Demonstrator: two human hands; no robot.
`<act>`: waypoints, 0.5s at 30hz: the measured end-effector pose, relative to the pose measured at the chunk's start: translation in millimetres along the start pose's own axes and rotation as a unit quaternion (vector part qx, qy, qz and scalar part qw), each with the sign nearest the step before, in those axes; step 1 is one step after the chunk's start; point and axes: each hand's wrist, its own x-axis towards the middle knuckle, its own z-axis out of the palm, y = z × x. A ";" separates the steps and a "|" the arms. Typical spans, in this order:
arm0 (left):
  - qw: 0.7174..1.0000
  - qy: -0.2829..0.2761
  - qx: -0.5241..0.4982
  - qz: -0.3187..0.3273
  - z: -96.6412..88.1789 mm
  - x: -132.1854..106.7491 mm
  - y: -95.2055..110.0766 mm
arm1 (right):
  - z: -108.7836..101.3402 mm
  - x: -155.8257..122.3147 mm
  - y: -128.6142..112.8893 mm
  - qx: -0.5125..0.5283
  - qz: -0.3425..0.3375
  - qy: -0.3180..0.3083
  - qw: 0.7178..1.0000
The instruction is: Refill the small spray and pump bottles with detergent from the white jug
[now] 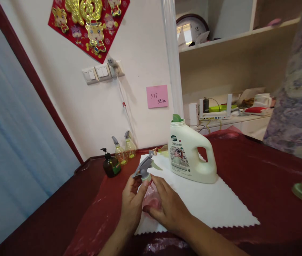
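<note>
Fingers (142,191) of your left hand (132,199) are curled closed around the upper part of a clear pink spray bottle (152,200), the thumb lying along its near side, up to the collar under the grey trigger sprayer head (144,166). Your right hand (171,205) is closed on the same bottle from the other side: its upper fingers run along the right flank toward the collar, and its thumb crosses low over the front. So the bottle sits between your two hands, touched by both, with its pink body partly hidden by them. Above your fingers the sprayer head slants up and away, its pale green trigger (156,165) jutting out to the right, free of your fingertips.

Under and beyond your hands lies a white scallop-edged mat (220,204) on the dark red table cover (258,167); you cannot tell whether the bottle's base touches the mat. Just beyond your right hand, apart from it, a pale green detergent jug (191,156) stands upright on the mat, its mouth uncapped. Past your left hand, well apart from it, stand a dark pump bottle (110,166) and two yellowish spray bottles (121,155) near the wall (140,121).
</note>
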 end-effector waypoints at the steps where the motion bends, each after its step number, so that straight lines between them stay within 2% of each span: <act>1: 1.000 -0.001 0.002 -0.001 -0.2 0.2 -0.5 | 0.4 0.0 0.4 -0.001 0.002 0.000 1.000; 15: 1.000 -0.008 -0.007 -0.004 1.6 0.6 2.0 | -1.0 0.2 -1.9 -0.010 0.011 -0.005 1.000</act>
